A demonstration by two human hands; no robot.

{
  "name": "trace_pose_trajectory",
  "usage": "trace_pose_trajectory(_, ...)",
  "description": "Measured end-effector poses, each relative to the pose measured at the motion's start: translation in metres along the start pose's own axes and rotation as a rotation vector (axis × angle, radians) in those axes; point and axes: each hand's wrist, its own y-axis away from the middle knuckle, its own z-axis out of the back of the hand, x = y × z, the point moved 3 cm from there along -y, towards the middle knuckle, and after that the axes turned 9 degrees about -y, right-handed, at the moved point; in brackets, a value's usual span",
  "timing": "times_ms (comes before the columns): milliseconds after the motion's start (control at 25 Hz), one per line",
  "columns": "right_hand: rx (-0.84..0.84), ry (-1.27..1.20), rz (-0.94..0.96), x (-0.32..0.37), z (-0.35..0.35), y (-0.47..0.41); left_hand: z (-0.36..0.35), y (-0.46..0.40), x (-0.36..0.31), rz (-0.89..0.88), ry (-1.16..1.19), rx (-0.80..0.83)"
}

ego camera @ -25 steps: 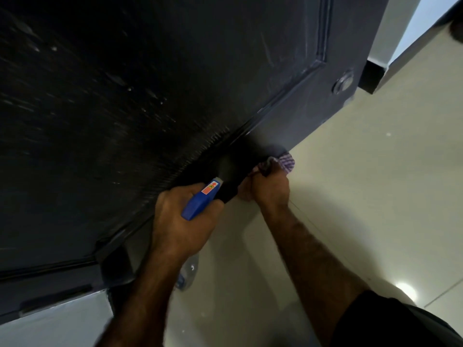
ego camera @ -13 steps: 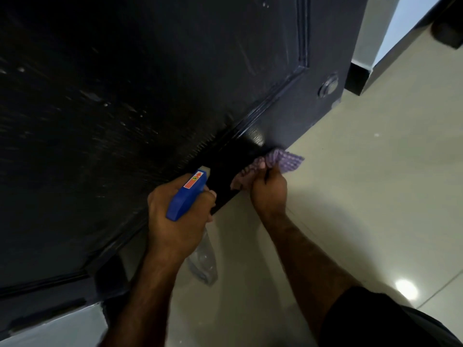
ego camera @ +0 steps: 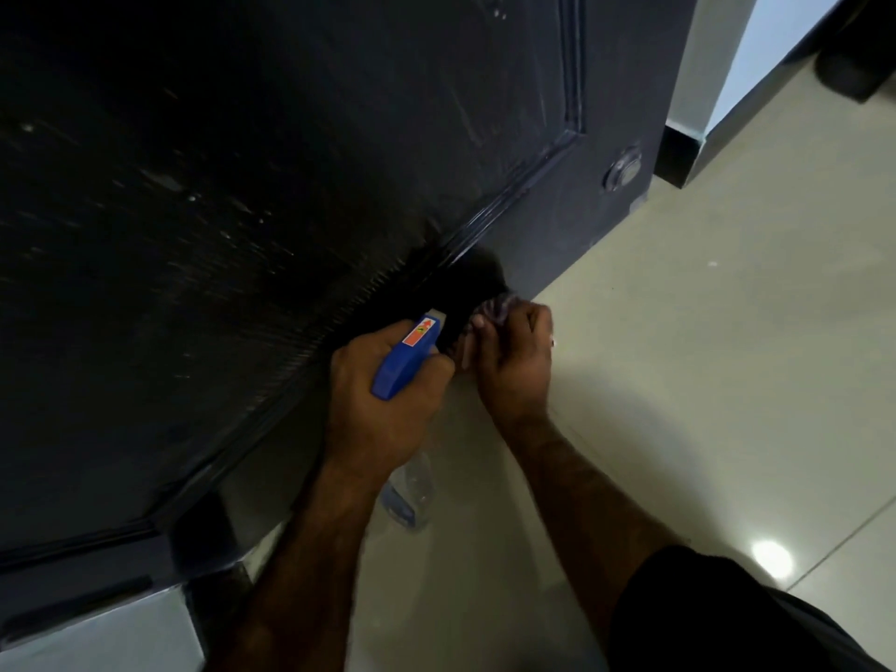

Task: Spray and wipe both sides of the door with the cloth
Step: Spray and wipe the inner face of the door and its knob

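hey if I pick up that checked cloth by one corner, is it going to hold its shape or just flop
Probably flop. The cloth is bunched into folds under the right hand against the door, so it looks soft and thin, likely light. Pressed on the darker patch there, it may be damp and cling slightly.

Dim, perhaps motion-blurred; floor (ego camera: 727, 380) glare

Both arms outstretched, left hand (ego camera: 383, 405) and right hand (ego camera: 516, 361) curled, nearly touching

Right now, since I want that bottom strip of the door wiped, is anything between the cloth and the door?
Nothing visible: the right hand holds the cloth against the door; the spray bottle sits left of it.
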Motion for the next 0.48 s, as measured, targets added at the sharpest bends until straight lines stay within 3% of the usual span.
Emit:
trace_pose_trajectory(120,-0.006,-0.085,-0.342,0.009,-0.001,-0.002,-0.009,0.006,0.010,0.030,-0.010,0.008)
trace_pose_trajectory(160,-0.061,-0.165,-0.309,0.033,0.001,-0.011,-0.011,0.007,0.012,0.036,0.003,-0.002)
trace_pose_trajectory(240,-0.110,-0.287,-0.010,0.088,0.007,-0.028,-0.010,0.008,0.011,0.062,0.058,-0.042)
trace_pose_trajectory(320,-0.022,-0.279,0.299,0.112,0.007,-0.036,-0.007,0.006,0.008,0.090,0.137,-0.077)
trace_pose_trajectory(360,0.004,-0.206,0.361,0.104,0.007,-0.038,-0.006,0.005,0.005,0.096,0.163,-0.086)
trace_pose_trajectory(400,0.006,-0.134,0.354,0.083,0.006,-0.038,-0.007,0.003,0.004,0.107,0.176,-0.093)
trace_pose_trajectory(480,-0.024,-0.067,0.157,0.029,0.007,-0.034,-0.011,-0.001,0.006,0.146,0.155,-0.102)
